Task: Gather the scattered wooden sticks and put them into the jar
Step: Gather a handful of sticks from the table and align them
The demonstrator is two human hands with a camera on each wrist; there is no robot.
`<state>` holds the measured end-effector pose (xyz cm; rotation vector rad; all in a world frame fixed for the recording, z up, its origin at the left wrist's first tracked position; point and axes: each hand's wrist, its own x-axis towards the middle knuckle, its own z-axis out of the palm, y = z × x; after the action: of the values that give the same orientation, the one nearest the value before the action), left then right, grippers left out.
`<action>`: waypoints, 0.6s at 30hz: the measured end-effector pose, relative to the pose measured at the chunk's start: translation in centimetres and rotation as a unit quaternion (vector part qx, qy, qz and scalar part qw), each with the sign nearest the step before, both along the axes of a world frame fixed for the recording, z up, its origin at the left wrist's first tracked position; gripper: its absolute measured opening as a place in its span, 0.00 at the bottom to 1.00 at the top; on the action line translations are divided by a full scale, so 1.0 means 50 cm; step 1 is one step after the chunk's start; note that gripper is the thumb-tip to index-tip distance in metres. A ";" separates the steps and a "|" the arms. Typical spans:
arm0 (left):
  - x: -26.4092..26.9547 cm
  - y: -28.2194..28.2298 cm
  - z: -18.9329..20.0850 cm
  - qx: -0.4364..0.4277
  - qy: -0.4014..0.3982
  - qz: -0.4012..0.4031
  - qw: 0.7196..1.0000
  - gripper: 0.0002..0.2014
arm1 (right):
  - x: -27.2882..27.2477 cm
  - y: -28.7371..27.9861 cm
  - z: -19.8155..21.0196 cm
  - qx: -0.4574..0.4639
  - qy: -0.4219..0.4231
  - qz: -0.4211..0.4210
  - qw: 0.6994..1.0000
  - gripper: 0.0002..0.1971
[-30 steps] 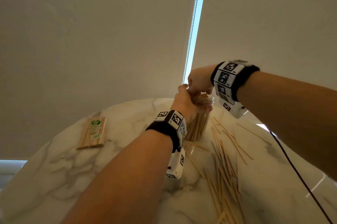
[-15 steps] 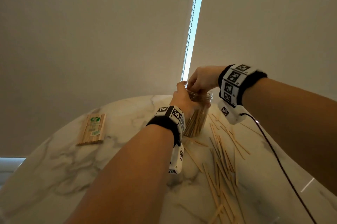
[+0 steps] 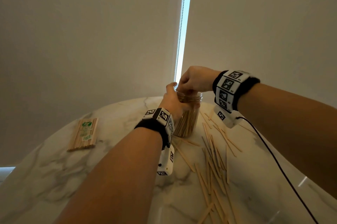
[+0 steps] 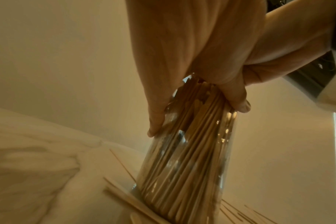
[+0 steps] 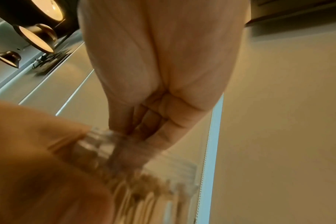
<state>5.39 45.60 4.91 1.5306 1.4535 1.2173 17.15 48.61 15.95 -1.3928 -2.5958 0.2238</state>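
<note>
Right now I have both hands at the clear plastic jar (image 3: 187,119), which stands upright on the marble tabletop (image 3: 54,169) near its far curved edge, with a pale roller blind (image 3: 91,32) close behind. Open tabletop stretches to the left of my grip; to its right and toward me the surface is littered with loose wooden sticks (image 3: 213,158), some lying right against the jar's base.

My left hand (image 3: 173,101) wraps the upper jar just under the rim, thumb on one side and fingers (image 4: 238,100) on the other, so that grip is curled round the jar. My right hand (image 3: 193,79) hangs above the mouth, wrist bent down, fingertips bunched together and dipping into the opening; I cannot tell whether they pinch a stick. Inside, sticks stand packed upright, nearly to the rim.

Well left of my grip lies a wrapped bundle of sticks (image 3: 83,135) with a green label. A black cable (image 3: 273,160) trails from my right wrist across the tabletop beside the loose sticks.
</note>
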 end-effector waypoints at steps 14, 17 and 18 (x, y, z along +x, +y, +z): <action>-0.002 -0.009 -0.001 0.014 0.012 0.011 1.000 0.54 | 0.290 0.040 -0.171 -0.138 -0.215 -0.299 0.919 0.35; -0.015 -0.011 0.000 -0.067 0.116 0.007 0.991 0.71 | 0.276 0.027 -0.199 -0.144 -0.209 -0.282 0.925 0.45; -0.022 -0.018 0.001 -0.111 0.187 0.001 0.976 0.74 | 0.265 0.023 -0.204 -0.150 -0.198 -0.269 0.930 0.46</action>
<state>4.28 44.71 4.94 1.6600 1.7633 0.7589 30.41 49.77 5.75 -2.4173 -2.3965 0.2881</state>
